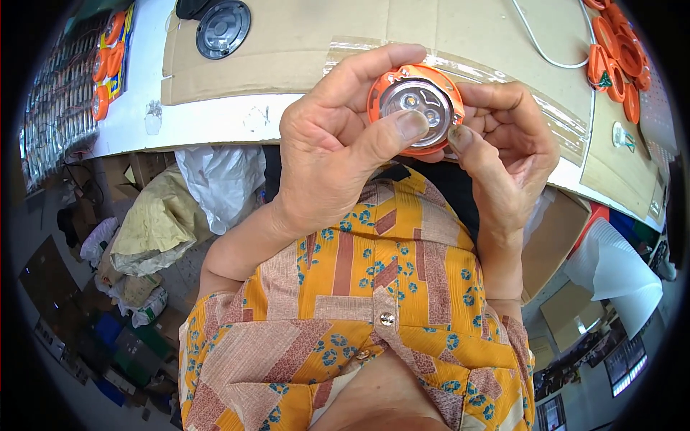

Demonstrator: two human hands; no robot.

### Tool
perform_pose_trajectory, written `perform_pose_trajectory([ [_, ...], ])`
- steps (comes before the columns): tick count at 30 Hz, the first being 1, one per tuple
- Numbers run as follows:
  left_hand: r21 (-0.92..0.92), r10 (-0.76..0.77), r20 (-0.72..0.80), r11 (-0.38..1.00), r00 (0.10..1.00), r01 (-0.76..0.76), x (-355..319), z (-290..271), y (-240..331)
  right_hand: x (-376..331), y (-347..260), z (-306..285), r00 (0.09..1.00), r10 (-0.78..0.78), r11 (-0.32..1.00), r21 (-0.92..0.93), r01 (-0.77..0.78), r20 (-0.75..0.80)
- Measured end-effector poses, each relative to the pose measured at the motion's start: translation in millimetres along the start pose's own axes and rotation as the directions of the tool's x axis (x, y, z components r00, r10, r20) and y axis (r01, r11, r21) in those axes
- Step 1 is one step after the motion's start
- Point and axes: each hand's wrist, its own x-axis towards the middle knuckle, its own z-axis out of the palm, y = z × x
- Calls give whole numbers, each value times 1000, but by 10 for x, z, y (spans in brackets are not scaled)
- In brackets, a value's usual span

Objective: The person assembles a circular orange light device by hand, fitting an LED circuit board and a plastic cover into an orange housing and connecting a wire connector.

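Between my two hands, just over the near edge of the table, is a round orange lamp housing (376, 92) with a clear lens (431, 104) and small LEDs set in its middle. My left hand (330, 133) grips the housing from the left, its thumb pressed on the lens and its index finger curled over the far rim. On the right side my right hand (507, 140) pinches the rim between thumb and fingers. The underside of the housing is hidden.
Cardboard (295, 50) covers much of the white table (194, 126). A round black part (223, 29) lies at the far left, and several orange rings (627, 54) are heaped at the far right. A white cable (539, 47) curves nearby. Bags (223, 183) hang below the left edge.
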Motion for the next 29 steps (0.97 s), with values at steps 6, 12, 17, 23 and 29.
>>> perform_pose_trajectory([
  [6, -62, -11, -33, 998, 999, 8, -4, 6, 16, 7, -58, 49, 999, 38, 999, 31, -38, 6],
  [12, -108, -15, -88, 994, 996, 6, -13, 44, 34, -1, -17, 45, 997, 81, 988, 130, -79, -14],
  [17, -148, -70, -140, 988, 988, 49, 17, 53, 6, 6, -34, 67, 989, 138, 990, 48, -135, -60],
  [23, -120, -97, -158, 990, 983, 78, 46, 42, 35, 26, -26, 72, 985, 143, 989, -22, -146, -96],
  [29, -169, -129, -133, 980, 983, 106, 31, 40, 69, 28, -16, 59, 984, 150, 986, -57, -156, -95],
])
